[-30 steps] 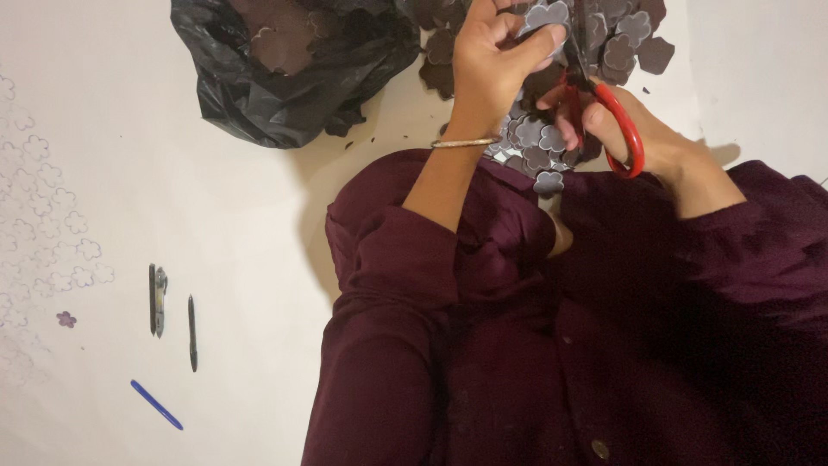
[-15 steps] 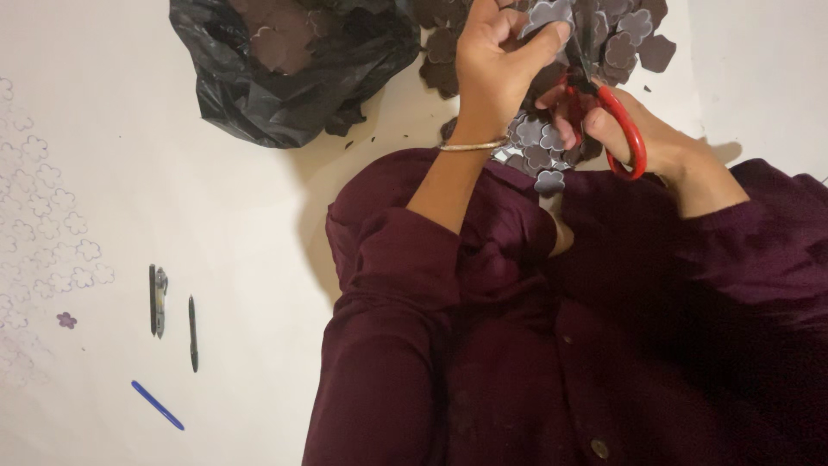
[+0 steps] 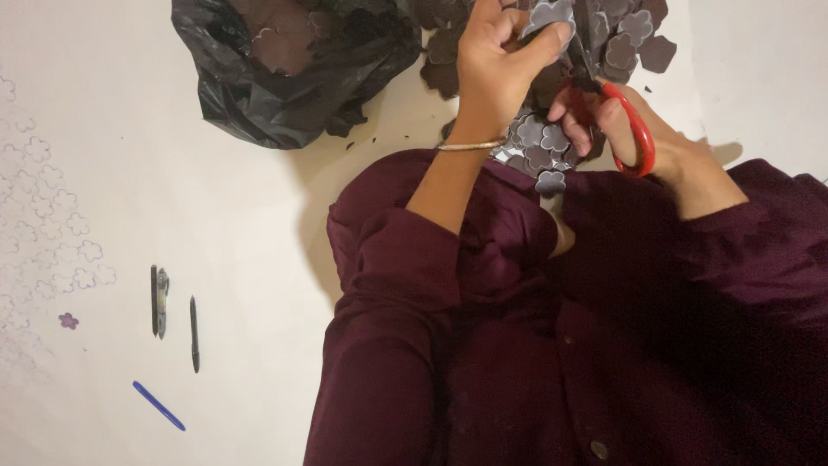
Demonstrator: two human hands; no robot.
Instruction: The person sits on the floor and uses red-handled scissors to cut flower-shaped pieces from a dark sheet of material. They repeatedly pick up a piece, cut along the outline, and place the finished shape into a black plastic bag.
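I see my left hand (image 3: pixel 496 65) with its grip clamped on a flower cutout (image 3: pixel 550 15) above the cutout pile (image 3: pixel 539 147). My right hand (image 3: pixel 642 138) is closed through the red scissors (image 3: pixel 634 134), just beside it. A black bag (image 3: pixel 285 78) lies to the left on the table (image 3: pixel 172 198).

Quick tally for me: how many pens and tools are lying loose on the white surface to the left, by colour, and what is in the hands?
Black pens: 2, one with a clip and a slimmer one
Blue pen: 1
Red-handled scissors: 1, in the right hand
Flower cutout sheet: 1, in the left hand
Total: 5
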